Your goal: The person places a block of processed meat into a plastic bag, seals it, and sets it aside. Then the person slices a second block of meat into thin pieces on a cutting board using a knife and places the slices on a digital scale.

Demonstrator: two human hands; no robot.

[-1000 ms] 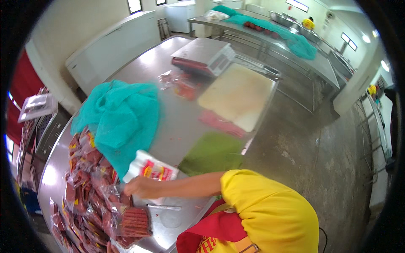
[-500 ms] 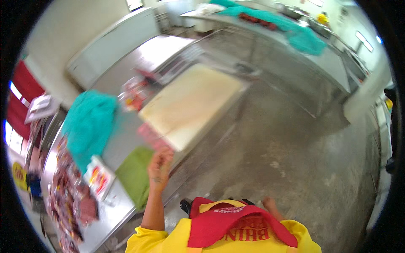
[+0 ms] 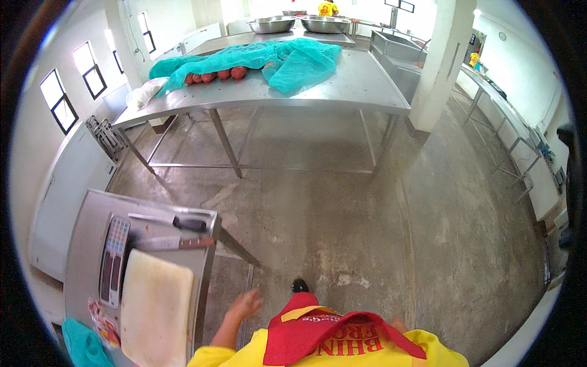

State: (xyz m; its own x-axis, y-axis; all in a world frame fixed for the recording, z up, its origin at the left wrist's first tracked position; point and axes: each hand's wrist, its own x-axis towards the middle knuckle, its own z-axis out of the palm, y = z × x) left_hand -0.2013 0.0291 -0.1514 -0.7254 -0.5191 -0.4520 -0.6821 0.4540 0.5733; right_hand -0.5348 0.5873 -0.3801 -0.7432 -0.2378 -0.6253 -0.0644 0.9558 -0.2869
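My left hand (image 3: 246,303) hangs in the air to the right of the near steel table, its fingers loosely apart and holding nothing. My right hand (image 3: 398,324) barely shows behind the red apron (image 3: 293,324), its fingers hidden. On the near table lie a white cutting board (image 3: 155,306), a scale (image 3: 115,260), a knife with a wooden handle (image 3: 195,243), a black-handled tool (image 3: 189,223), a plastic packet with red contents (image 3: 103,323) and teal netting (image 3: 82,342) at the lower left.
Concrete floor (image 3: 330,226) stretches to a long steel table (image 3: 361,95) with teal netting (image 3: 299,67) over reddish round items (image 3: 223,74). Beyond stand steel basins (image 3: 324,24) and a person in yellow (image 3: 328,8). A pillar (image 3: 440,73), side table (image 3: 507,110) and white freezer (image 3: 64,202) flank it.
My view has swung from the near table toward the far one and the aisle. My left hand has moved from among the packets to beside the table's right edge.
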